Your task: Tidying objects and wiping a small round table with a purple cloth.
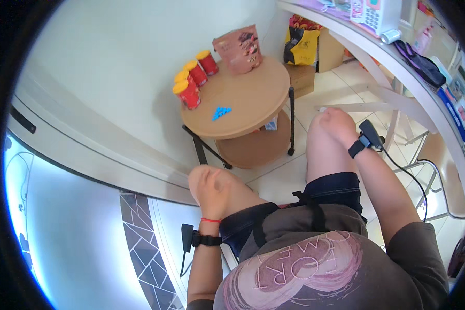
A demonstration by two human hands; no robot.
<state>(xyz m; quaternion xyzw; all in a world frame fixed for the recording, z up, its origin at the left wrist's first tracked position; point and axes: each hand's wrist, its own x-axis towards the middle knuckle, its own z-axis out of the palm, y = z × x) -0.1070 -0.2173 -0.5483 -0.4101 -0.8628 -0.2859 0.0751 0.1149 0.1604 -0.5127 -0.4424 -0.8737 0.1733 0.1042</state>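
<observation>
My left hand (214, 193) rests on my left knee with nothing visible in it, thumb apart from the fingers. On my right knee lies my right hand (339, 122); its fingers bend over the knee and are partly hidden. Before me stands a round wooden two-tier side table (252, 93). A cluster of small blue pieces (221, 113) lies near its front edge, roughly in a triangle. Several red canisters with yellow lids (197, 73) line its left side. At the back stands an upright pink pouch (238, 50). Both hands are apart from these things.
A white desk (356, 31) curves along the right, bearing a white keypad box (379, 15) and a dark pouch (422, 64). Below it is a chair (445, 174). A yellow and black bag (303, 44) sits on a cardboard box (300, 79). A cable (409, 174) runs from my right wrist device.
</observation>
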